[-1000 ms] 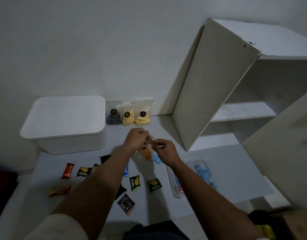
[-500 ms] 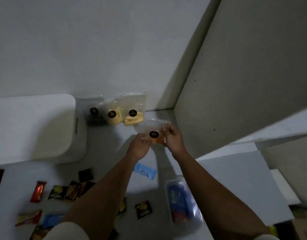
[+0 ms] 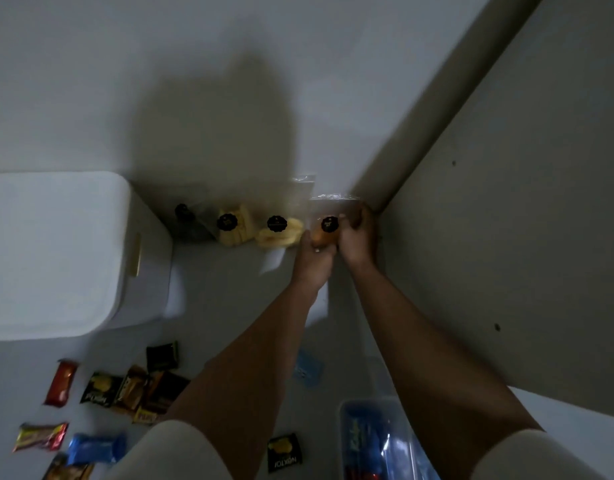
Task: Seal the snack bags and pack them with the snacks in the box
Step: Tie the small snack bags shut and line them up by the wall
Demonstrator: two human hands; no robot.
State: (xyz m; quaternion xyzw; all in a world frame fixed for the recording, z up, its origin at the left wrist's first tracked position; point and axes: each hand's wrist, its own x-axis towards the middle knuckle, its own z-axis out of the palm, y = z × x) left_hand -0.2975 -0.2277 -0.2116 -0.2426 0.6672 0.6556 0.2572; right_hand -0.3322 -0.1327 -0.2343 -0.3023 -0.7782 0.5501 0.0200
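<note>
While both hands hold one clear bag [image 3: 328,216] at the back of the desk [image 3: 229,292], it stands by the wall, at the right end of a row of three other bags [image 3: 250,225]. The left hand [image 3: 314,252] grips its low left side. The right hand [image 3: 356,237] grips its right side. The hands are close together, with the bag between them. The bag has orange food inside and a round black sticker [image 3: 330,224]. A white box [image 3: 56,251] with its lid on sits well to the left. Small snacks [image 3: 125,389] lie on the near part of the desk. A clear tub [image 3: 378,441] sits near the right arm.
</note>
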